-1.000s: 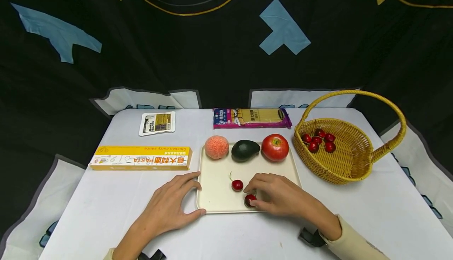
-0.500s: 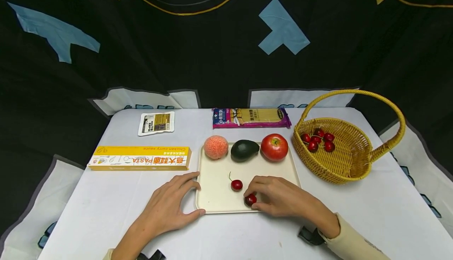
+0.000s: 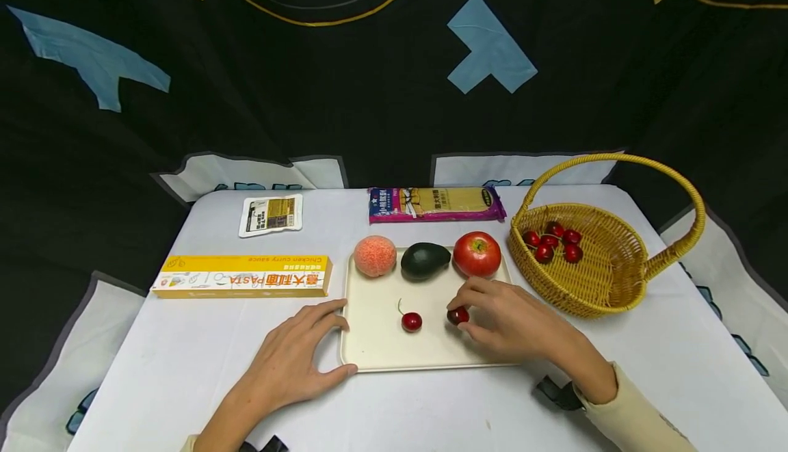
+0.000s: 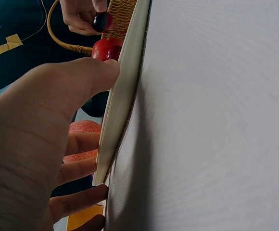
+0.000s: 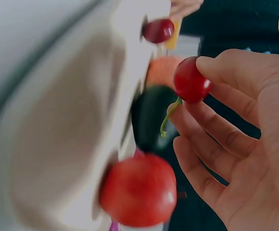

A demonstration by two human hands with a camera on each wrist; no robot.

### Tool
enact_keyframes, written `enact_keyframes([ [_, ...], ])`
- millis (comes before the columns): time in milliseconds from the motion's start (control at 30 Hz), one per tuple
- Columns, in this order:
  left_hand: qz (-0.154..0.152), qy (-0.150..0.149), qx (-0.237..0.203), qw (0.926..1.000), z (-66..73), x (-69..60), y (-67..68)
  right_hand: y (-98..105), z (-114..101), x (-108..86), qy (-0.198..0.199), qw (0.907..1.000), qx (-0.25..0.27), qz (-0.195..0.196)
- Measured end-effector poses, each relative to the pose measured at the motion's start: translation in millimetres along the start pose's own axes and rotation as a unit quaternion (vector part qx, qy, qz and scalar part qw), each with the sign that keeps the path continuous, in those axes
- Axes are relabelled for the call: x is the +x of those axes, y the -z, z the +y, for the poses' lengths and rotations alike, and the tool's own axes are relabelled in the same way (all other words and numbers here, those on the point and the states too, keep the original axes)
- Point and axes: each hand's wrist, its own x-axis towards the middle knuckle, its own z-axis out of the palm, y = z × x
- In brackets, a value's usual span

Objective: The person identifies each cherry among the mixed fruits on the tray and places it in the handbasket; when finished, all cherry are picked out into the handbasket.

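My right hand [image 3: 507, 316] pinches a dark red cherry [image 5: 192, 80] between thumb and fingers, above the right part of the cream tray [image 3: 375, 356]. In the right wrist view its green stem hangs below it. Another cherry [image 3: 412, 322], stem up to the left, lies in the middle of the tray. My left hand [image 3: 295, 356] rests at the tray's left side, fingers spread against the left rim and thumb touching the near left corner. Along the tray's back sit a pinkish-orange, rough-skinned round fruit [image 3: 375, 256], a dark green avocado [image 3: 425, 261] and a red apple [image 3: 477, 255].
Right of the tray stands a yellow wicker basket [image 3: 594, 295] with a tall handle and several cherries [image 3: 572, 254] inside. A pasta box [image 3: 243, 277] lies on the left, a white pouch [image 3: 271, 215] behind it. A purple-edged pasta packet [image 3: 437, 204] lies at the back.
My right hand has lifted the nearer cherry off the tray's near edge and carried it right and away from me. My left hand has stayed in place.
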Motion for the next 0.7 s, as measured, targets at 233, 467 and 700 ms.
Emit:
enact_keyframes([
  [233, -0.002, 0.001, 0.002, 1.0, 0.4, 0.2, 0.2, 22, 16, -8.8, -0.017, 0.9979, -0.024, 0.058],
  [467, 0.001, 0.002, 0.003, 1.0, 0.7, 0.7, 0.3, 42, 34, -18.2, -0.012, 0.9877, -0.078, 0.135],
  [700, -0.001, 0.002, 0.004, 1.0, 0.9, 0.5, 0.1, 57, 49, -30.7, -0.083, 0.9793, -0.121, 0.14],
])
